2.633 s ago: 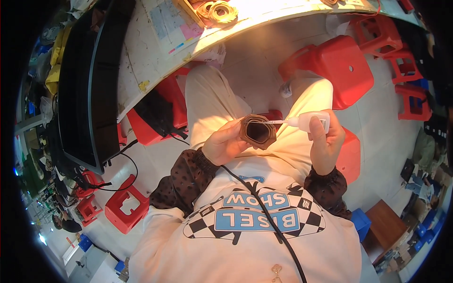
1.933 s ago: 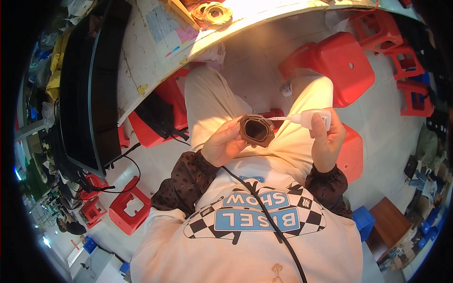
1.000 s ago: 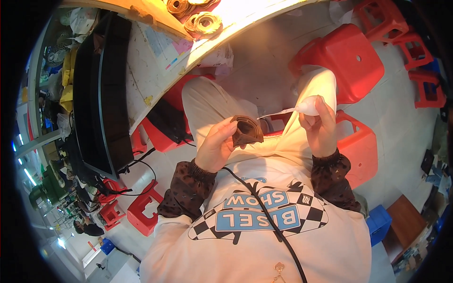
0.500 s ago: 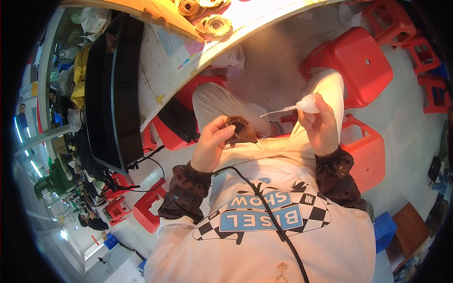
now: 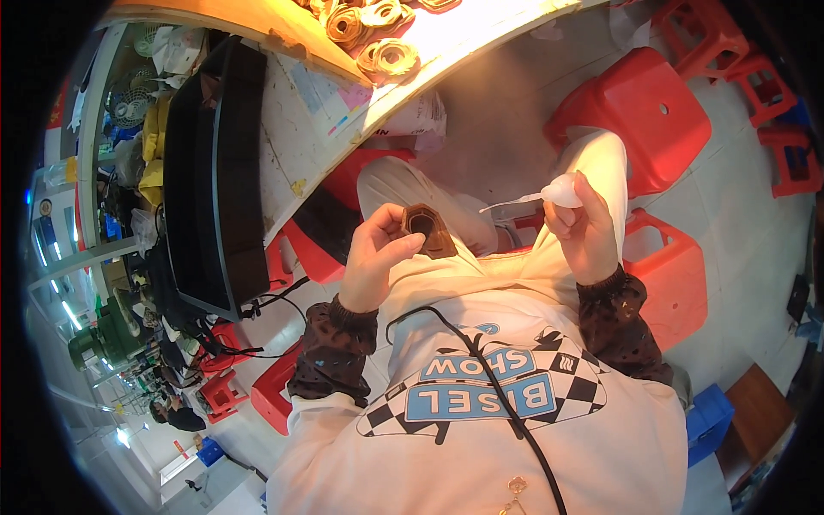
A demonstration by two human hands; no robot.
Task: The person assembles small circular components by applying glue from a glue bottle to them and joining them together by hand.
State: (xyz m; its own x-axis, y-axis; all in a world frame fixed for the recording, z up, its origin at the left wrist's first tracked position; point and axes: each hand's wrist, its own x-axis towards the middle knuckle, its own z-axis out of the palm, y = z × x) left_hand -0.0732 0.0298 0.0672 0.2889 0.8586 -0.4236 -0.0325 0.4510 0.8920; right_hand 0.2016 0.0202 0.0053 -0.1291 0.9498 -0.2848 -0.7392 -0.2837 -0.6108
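Gripping a brown, hollow, many-sided piece (image 5: 441,237) by its 9 o'clock side, the left hand (image 5: 369,264) has thumb and fingers clamped on its wall, with the piece held over the lap (image 5: 481,276). Toward 3 o'clock from it, the right hand (image 5: 592,247) has its fingers clamped on a small white bottle (image 5: 562,190); the thin nozzle (image 5: 512,203) points toward 9 o'clock, its tip apart from the brown piece. Between 11 and 12 o'clock from the piece, pale coils (image 5: 378,57) lie on the worktable (image 5: 287,176); a red stool (image 5: 639,120) is at the right hand's 1 o'clock
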